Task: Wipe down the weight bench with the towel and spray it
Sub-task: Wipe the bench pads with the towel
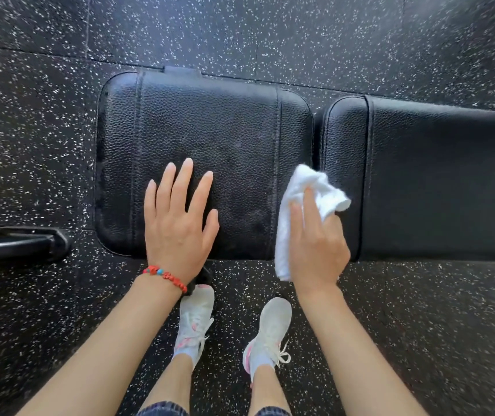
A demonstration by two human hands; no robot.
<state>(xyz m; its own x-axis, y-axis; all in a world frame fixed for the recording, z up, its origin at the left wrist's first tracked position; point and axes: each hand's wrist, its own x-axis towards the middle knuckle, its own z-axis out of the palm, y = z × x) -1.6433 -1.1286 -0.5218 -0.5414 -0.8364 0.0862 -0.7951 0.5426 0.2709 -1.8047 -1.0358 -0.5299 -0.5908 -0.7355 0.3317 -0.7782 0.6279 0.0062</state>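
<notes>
The black padded weight bench lies across the view, its seat pad (pixel 210 130) at centre and its longer back pad (pixel 438 175) to the right. My left hand (pixel 180 223) rests flat on the seat pad's near edge, fingers spread, holding nothing. My right hand (pixel 315 244) grips a crumpled white towel (pixel 309 187) over the gap between the two pads, at the near edge. No spray bottle is in view.
Black rubber floor (pixel 270 34) with white specks surrounds the bench. A black metal bar of the bench frame (pixel 18 244) lies on the floor at the left. My feet in white sneakers (pixel 267 331) stand just in front of the bench.
</notes>
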